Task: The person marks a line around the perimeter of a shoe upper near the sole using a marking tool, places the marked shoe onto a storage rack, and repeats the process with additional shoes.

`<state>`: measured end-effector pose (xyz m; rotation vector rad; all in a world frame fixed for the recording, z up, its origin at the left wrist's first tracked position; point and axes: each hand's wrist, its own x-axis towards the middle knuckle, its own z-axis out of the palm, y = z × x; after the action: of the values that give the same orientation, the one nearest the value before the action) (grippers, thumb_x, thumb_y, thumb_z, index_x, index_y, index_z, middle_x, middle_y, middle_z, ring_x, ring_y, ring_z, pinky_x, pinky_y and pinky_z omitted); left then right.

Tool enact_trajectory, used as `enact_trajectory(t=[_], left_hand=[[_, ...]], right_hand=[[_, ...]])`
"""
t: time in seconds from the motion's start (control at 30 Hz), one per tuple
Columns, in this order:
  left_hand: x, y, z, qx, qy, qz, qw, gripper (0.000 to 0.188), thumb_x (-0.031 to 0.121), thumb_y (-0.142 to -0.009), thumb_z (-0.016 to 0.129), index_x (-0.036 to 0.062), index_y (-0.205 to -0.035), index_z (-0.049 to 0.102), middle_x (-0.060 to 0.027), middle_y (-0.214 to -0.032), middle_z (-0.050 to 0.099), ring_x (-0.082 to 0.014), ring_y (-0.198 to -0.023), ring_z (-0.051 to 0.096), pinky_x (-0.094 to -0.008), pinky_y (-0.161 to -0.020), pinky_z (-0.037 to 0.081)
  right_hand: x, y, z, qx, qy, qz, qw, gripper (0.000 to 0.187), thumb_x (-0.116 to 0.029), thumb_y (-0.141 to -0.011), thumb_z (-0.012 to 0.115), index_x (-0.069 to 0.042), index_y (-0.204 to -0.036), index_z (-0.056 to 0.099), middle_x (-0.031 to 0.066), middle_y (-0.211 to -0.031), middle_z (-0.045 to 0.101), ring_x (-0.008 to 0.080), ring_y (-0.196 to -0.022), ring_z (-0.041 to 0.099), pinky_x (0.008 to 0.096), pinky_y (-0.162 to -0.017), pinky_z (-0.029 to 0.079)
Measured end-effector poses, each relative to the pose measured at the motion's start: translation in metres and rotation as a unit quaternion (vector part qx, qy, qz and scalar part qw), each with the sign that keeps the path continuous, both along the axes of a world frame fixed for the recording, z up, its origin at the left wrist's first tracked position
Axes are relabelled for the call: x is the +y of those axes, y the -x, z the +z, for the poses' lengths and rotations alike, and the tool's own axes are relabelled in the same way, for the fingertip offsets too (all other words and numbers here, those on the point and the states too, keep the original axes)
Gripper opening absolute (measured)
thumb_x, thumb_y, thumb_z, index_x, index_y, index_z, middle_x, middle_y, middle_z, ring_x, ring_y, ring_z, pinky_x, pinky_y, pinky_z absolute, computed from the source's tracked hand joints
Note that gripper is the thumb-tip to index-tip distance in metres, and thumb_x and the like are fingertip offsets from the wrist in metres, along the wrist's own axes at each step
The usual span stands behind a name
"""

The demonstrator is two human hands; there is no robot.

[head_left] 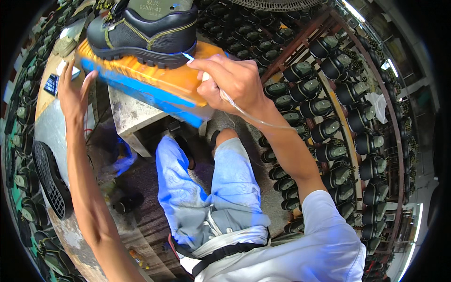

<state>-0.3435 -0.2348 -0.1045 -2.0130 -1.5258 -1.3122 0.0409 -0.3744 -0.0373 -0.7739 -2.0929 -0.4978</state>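
Note:
A black leather shoe (pixel 141 33) with yellow stitching and a thick black sole stands on an orange and blue block (pixel 155 87), its toe to the left. A green shoe last (pixel 157 8) fills the shoe's opening. My right hand (pixel 232 82) is closed round a slim white pen-like tool (pixel 188 56). The tool's tip is at the lower edge of the shoe near the heel; whether it touches cannot be made out. From that hand a clear thin tube (pixel 249 116) trails along my forearm. My left hand (pixel 73 96) is open, fingers apart, beside the block's left end, holding nothing.
A loose black sole (pixel 50 178) lies on the worn bench (pixel 87 251) at left, with a phone-like device (pixel 51 84) farther up. A pale stand (pixel 134 113) supports the block. Racks (pixel 345 127) of black shoes on lasts fill the right side. A fan guard (pixel 277 3) is overhead.

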Motion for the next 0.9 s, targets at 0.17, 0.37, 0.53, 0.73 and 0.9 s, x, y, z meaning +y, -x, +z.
enact_trajectory(t=[0.17, 0.37, 0.53, 0.73, 0.9], left_hand=[[-0.150, -0.126, -0.001, -0.055, -0.028, -0.354, 0.933, 0.037, 0.034, -0.084, 0.085, 0.0082, -0.109, 0.077, -0.0139, -0.132, 0.070, -0.0355, -0.128, 0.062, -0.0503, -0.113, 0.044], [-0.182, -0.087, -0.042, -0.140, -0.030, -0.199, 0.969, 0.018, 0.015, -0.101, 0.068, 0.0021, -0.105, 0.078, -0.0165, -0.132, 0.071, -0.0386, -0.135, 0.057, -0.0491, -0.116, 0.041], [-0.149, -0.045, -0.054, -0.257, -0.029, -0.120, 0.959, 0.026, 0.020, -0.108, 0.058, 0.0032, -0.114, 0.077, -0.0183, -0.141, 0.065, -0.0325, -0.137, 0.056, -0.0448, -0.118, 0.039], [-0.130, -0.041, -0.020, -0.301, 0.113, -0.077, 0.944, 0.075, 0.060, -0.111, 0.030, -0.0006, -0.140, 0.063, -0.0221, -0.158, 0.048, -0.0335, -0.146, 0.047, -0.0438, -0.120, 0.035], [-0.117, -0.051, -0.016, -0.254, 0.117, -0.019, 0.960, 0.069, 0.052, -0.113, 0.031, -0.0037, -0.142, 0.061, -0.0210, -0.155, 0.053, -0.0324, -0.142, 0.052, -0.0397, -0.117, 0.039]], right_hand=[[-0.002, 0.008, -0.013, 0.032, 0.026, 0.044, 0.998, 0.031, -0.002, -0.079, 0.059, -0.002, -0.106, 0.075, 0.0063, -0.078, 0.069, 0.0179, -0.058, 0.068, 0.0308, -0.052, 0.055], [0.001, 0.040, -0.013, 0.053, 0.018, 0.086, 0.995, 0.034, 0.000, -0.077, 0.059, -0.002, -0.106, 0.076, 0.0049, -0.076, 0.069, 0.0173, -0.056, 0.067, 0.0305, -0.051, 0.055], [0.026, 0.073, -0.027, 0.089, -0.022, 0.120, 0.989, 0.029, 0.001, -0.078, 0.061, -0.002, -0.103, 0.075, 0.0047, -0.074, 0.068, 0.0187, -0.058, 0.068, 0.0318, -0.051, 0.055], [0.052, 0.094, -0.035, 0.089, -0.044, 0.096, 0.990, 0.025, -0.002, -0.078, 0.065, -0.003, -0.102, 0.073, 0.0081, -0.077, 0.068, 0.0239, -0.060, 0.068, 0.0352, -0.054, 0.056], [0.067, 0.086, -0.038, 0.103, -0.070, 0.075, 0.989, 0.025, -0.007, -0.081, 0.065, -0.004, -0.104, 0.073, 0.0083, -0.076, 0.067, 0.0246, -0.060, 0.067, 0.0358, -0.054, 0.055]])
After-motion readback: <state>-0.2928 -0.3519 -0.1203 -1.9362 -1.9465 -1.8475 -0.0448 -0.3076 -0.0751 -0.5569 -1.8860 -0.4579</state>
